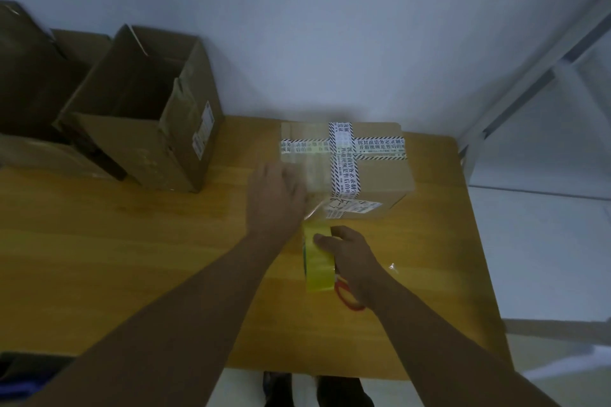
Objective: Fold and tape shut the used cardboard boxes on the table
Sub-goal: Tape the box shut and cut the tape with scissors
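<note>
Red scissors lie beside yellow tape roll.

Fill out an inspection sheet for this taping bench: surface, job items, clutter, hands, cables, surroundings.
Surface: wooden table, yellow-brown top.
Job's things: closed cardboard box crossed with printed tape; yellow tape roll before it; open cardboard boxes at left.
Clutter: red-handled scissors under the right wrist; clear tape scrap beside it.
Hands: left hand presses clear tape onto the closed box; right hand grips the roll.
Cables: nothing seen.
Surroundings: white wall behind; metal frame at right.
</note>
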